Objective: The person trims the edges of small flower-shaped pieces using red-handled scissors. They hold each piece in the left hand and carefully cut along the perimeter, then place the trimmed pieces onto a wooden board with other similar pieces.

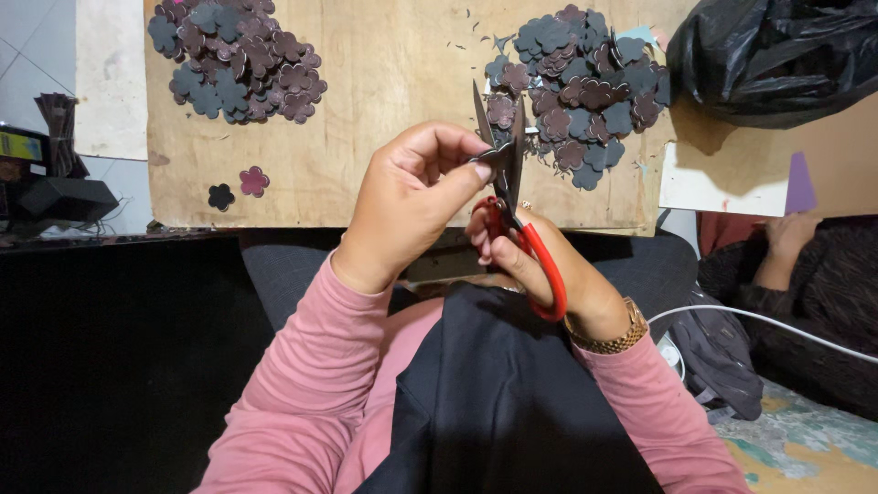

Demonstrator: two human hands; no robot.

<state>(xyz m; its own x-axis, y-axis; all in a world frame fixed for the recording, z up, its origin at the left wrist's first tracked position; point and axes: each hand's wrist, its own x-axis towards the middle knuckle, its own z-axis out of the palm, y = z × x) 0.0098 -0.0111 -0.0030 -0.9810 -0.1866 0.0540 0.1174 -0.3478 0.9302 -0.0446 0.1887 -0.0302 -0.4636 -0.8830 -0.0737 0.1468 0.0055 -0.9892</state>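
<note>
My left hand pinches a small dark foam piece between thumb and fingers, held up over my lap. My right hand grips red-handled scissors, whose blades point up and are parted around that piece. A pile of dark purple and grey flower cut-outs lies on the wooden board just beyond the blades. A second pile of cut-outs sits at the board's far left, with two single flowers near its front edge.
A black plastic bag lies at the top right. Another person's hand rests at the right by a purple sheet. A white cable crosses the right side. Dark boxes stand at the left.
</note>
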